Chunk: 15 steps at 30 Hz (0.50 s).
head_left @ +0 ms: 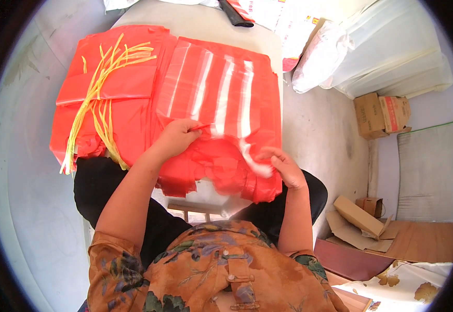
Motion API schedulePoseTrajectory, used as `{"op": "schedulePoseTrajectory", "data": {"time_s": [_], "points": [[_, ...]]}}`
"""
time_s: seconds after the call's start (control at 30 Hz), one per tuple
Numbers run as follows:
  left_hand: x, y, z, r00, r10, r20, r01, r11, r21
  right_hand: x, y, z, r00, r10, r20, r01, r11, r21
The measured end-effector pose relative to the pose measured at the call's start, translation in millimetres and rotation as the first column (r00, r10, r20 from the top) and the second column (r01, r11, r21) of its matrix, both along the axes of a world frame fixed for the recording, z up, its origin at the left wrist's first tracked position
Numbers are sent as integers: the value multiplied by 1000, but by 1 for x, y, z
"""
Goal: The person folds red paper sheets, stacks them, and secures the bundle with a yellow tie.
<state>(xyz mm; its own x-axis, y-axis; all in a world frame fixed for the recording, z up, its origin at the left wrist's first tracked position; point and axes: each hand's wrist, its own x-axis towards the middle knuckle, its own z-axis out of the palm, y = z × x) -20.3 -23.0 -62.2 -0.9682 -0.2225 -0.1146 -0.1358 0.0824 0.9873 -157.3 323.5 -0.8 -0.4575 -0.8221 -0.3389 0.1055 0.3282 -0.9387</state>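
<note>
A striped red plastic bag (231, 99) with shiny white bands lies on top of a thick stack of red bags on the table in front of me. My left hand (177, 139) pinches the bag near its front left edge, thumb and fingers pressed together. At the front right corner, my right hand (285, 166) has its fingers curled at the plastic, where a white band twists toward it. To the left sits another stack of red bags (120, 83), with a bunch of yellow plastic strings (99, 86) draped across it.
Beyond the stacks shows the pale tabletop (185, 18), with a black and red item (237, 14) at its far edge. A white sack (321, 57) stands to the right. Cardboard boxes (369, 115) rest by the right wall, and flattened cardboard (359, 223) lies nearer.
</note>
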Motion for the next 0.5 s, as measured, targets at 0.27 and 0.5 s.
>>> {"op": "schedulePoseTrajectory", "data": {"time_s": [0.27, 0.5], "points": [[2, 1, 7, 999, 11, 31, -12, 999, 44, -32, -22, 15, 992, -109, -68, 123, 957, 262], [3, -2, 3, 1000, -4, 16, 3, 998, 62, -36, -73, -44, 801, -598, 1, 593, 794, -134]]}}
